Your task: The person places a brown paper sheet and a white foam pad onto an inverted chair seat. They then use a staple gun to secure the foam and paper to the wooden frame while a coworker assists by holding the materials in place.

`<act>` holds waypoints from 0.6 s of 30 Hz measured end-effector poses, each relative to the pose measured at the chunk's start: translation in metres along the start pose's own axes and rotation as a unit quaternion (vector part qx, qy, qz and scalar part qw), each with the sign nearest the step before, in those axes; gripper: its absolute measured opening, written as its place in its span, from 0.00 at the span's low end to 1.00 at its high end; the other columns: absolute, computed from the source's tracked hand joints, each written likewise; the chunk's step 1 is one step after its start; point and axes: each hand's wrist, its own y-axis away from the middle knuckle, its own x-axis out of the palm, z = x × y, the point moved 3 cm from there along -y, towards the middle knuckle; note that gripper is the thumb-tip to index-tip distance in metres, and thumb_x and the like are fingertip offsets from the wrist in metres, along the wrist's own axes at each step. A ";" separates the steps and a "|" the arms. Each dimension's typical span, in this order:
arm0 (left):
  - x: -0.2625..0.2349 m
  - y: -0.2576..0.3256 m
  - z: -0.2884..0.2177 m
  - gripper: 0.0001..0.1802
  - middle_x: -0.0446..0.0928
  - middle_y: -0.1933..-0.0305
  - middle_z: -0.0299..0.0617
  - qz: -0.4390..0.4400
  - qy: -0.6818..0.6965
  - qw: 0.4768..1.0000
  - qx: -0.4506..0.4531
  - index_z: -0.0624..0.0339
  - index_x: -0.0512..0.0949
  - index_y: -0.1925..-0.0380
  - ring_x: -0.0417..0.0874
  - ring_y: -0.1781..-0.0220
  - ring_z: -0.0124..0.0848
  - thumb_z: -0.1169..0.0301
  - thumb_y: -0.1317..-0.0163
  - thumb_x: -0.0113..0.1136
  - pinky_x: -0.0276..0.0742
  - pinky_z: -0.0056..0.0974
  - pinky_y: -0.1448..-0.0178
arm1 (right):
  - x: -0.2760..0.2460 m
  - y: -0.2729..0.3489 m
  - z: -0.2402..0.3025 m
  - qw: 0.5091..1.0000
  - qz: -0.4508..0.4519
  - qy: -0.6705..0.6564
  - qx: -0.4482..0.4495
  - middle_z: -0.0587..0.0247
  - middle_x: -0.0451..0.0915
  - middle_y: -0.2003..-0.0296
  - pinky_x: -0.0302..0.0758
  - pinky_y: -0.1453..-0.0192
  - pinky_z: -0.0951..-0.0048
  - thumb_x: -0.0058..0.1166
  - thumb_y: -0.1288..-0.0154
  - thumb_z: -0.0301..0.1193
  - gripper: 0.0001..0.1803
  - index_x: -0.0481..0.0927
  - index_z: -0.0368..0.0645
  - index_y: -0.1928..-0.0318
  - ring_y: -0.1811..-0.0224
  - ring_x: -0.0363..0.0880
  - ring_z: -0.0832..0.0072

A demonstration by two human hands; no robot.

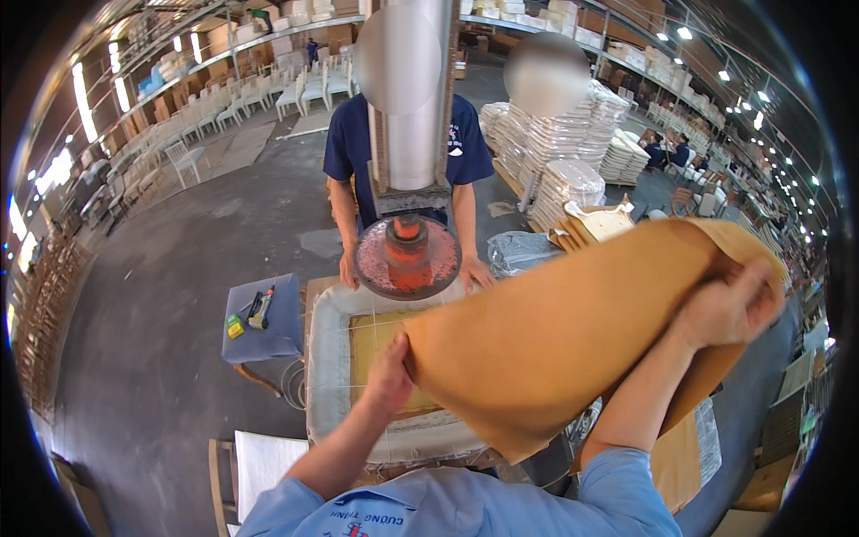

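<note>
The left hand (388,374) and right hand (729,306), wide apart, grip a brown sheet (528,345) slanting over the cushion's (329,394) right edge. A press plate (376,261) hangs above its far edge.

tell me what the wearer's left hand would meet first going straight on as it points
Beyond the brown sheet it holds, the wearer's left hand would probably meet the round press plate, though depth is unclear in this single view.
</note>
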 end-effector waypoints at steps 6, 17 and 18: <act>0.036 -0.074 -0.162 0.22 0.83 0.39 0.43 -0.131 -0.139 0.958 0.213 0.65 0.74 0.35 0.82 0.37 0.37 0.60 0.16 0.49 0.80 0.44 0.36 | 0.090 0.056 -0.084 0.970 0.164 -0.055 0.172 0.65 0.83 0.59 0.83 0.59 0.72 0.59 0.20 0.29 0.06 0.81 0.40 0.52 0.61 0.82 0.79; 0.136 -0.053 -0.419 0.21 0.86 0.50 0.47 -0.204 -0.331 0.781 0.489 0.71 0.81 0.43 0.85 0.50 0.33 0.62 0.18 0.52 0.80 0.42 0.44 | 0.224 0.071 -0.135 0.789 0.286 -0.084 0.537 0.48 0.84 0.48 0.88 0.50 0.59 0.47 0.17 0.30 0.12 0.75 0.38 0.42 0.50 0.89 0.58; 0.136 -0.047 -0.419 0.21 0.86 0.50 0.46 -0.206 -0.329 0.782 0.488 0.70 0.81 0.43 0.85 0.50 0.33 0.62 0.18 0.52 0.80 0.41 0.44 | 0.228 0.072 -0.135 0.780 0.303 -0.078 0.542 0.48 0.84 0.48 0.88 0.50 0.58 0.47 0.17 0.31 0.13 0.75 0.37 0.42 0.50 0.89 0.58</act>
